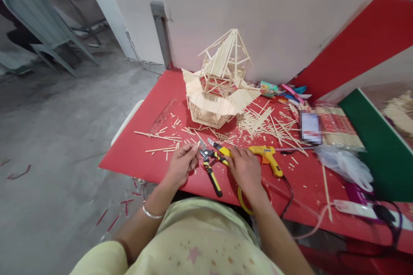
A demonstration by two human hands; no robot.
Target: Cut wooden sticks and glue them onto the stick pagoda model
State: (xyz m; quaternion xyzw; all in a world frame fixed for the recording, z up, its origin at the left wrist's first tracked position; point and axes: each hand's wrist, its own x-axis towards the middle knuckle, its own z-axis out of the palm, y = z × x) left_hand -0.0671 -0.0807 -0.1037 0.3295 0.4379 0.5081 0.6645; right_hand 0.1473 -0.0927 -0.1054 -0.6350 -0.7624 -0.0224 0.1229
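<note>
My left hand (184, 164) is closed in a pinch by the jaws of the hand pruners (211, 172); what is between its fingertips is too small to make out. The pruners lie with their black-and-yellow handles spread, one handle running toward my right hand (245, 168). Curled fingers of that hand rest on the rear end of a yellow utility knife (223, 149), whose blade points left and away from me. Just right of the hand lies a yellow glue gun (267, 155). Beyond both hands stands a tiered model pagoda (219, 81) built from thin wooden sticks.
Loose sticks (258, 122) and offcuts cover the red tabletop (125, 159). A transparent ruler (163, 116) lies left of the model. A phone (310, 127), packed sticks (342, 124), a plastic bag (345, 165) and a power strip (355, 209) are at right. Yellow tape (244, 204) sits near my right wrist.
</note>
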